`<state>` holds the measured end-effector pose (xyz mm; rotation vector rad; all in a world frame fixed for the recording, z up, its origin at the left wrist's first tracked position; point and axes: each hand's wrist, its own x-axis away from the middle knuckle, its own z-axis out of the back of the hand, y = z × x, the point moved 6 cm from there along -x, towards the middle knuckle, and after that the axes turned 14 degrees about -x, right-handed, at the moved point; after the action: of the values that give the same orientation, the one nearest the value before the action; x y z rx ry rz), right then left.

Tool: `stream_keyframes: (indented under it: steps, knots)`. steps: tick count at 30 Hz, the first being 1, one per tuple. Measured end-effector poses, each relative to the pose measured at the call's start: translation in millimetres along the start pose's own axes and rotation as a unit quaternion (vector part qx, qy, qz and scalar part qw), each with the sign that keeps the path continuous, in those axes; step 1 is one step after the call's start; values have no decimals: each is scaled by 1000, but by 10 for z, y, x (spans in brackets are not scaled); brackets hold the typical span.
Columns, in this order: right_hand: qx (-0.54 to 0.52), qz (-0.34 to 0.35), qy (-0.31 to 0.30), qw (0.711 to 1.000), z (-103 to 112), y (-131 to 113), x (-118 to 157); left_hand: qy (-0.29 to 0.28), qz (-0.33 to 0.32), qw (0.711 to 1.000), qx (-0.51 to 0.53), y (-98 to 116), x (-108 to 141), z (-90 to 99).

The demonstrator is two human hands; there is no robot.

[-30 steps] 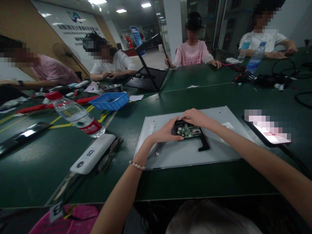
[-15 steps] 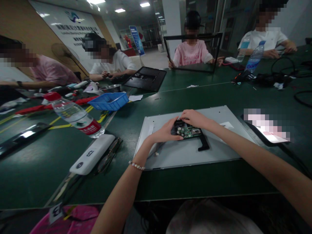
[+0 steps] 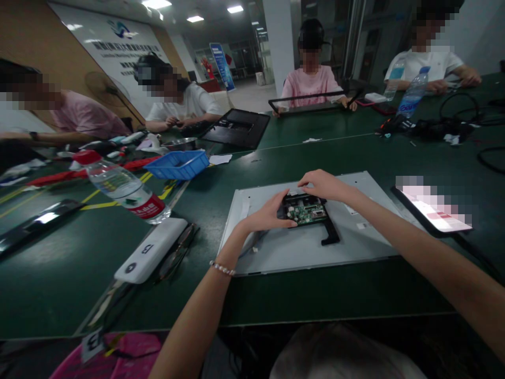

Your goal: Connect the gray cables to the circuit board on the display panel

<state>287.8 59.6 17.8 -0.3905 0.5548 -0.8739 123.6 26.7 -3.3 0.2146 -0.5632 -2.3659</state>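
A grey metal panel (image 3: 284,252) lies flat on the green table. On it rests a green circuit board (image 3: 306,215) in a black frame with a black arm (image 3: 332,232) reaching toward the near right. My left hand (image 3: 270,213) grips the frame's left side, thumb at the near edge and fingers at the far edge. My right hand (image 3: 321,185) is over the far edge of the frame, its fingers bent down; what its fingertips touch is too small to tell. A thin cable (image 3: 256,245) runs out below my left hand.
To the left are a water bottle (image 3: 126,187), a white power bank (image 3: 152,250), glasses (image 3: 177,252) and a blue basket (image 3: 179,166). A lit phone (image 3: 437,210) lies at the right. Several people sit across the table, one holding a black frame (image 3: 307,102).
My right hand has lifted slightly and moved right, uncovering more of the frame's far edge. My left hand has stayed in place. The person opposite has tilted the large black frame down.
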Motion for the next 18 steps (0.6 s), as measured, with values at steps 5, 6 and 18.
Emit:
stream_keyframes:
  steps: [5, 6, 18]
  knots:
    - [8, -40, 22, 999, 246, 202, 184, -8, 10, 1000, -2, 29, 10, 7]
    - [12, -48, 30, 998, 293, 238, 249, -8, 9, 1000, -2, 31, 10, 9]
    - [-55, -196, 22, 979, 338, 636, 1048, -10, 8, 1000, -12, 27, 9, 6]
